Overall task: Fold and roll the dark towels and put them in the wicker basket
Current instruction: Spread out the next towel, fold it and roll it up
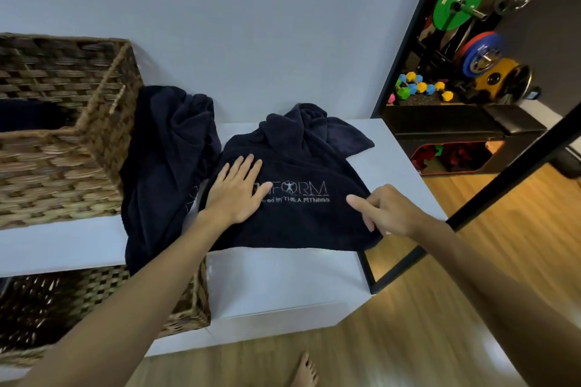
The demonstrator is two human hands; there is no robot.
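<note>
Left hand [239,190] flat on dark towel [301,214], right hand [382,209] pinching its edge, second towel [163,166] slumped against wicker basket [63,166] on white table [283,280], dark cloth inside basket

crumpled dark towels [292,220] beside wicker basket [63,148].

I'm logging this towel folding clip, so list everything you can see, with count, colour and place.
dark navy towel with pale lettering: one, shelf top, under both hands
crumpled dark navy towel: one, beside upper basket
brown wicker basket: one, shelf top left, dark cloth inside
lower brown wicker basket: one, under shelf
white shelf: one
black-framed mirror: one, right, reflecting coloured weights
left hand: flat on lettered towel
right hand: fingers pinch its edge
bare foot: one, wood floor
</note>
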